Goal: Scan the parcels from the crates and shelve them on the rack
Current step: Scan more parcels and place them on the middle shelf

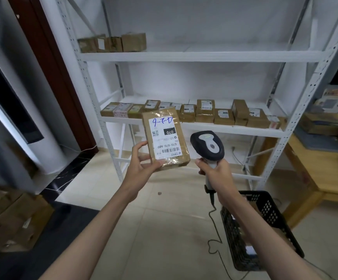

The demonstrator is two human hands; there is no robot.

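My left hand [142,161] grips a flat brown parcel [165,138] by its lower left corner and holds it up in front of the rack, white label with blue handwriting facing me. My right hand [214,168] grips the handle of a black and grey barcode scanner [207,146], whose head sits just right of the parcel. The white metal rack [200,56] stands ahead; its middle shelf carries several brown parcels [204,112], and several more [111,44] sit at the upper shelf's left end. A black plastic crate [265,211] lies on the floor under my right forearm, with parcels partly hidden inside.
The scanner's cable [212,235] trails down to the tiled floor. A wooden table [315,166] with boxes stands at the right. Cardboard boxes [12,221] are stacked at the lower left. A white cylindrical unit and a dark red door frame stand at the left.
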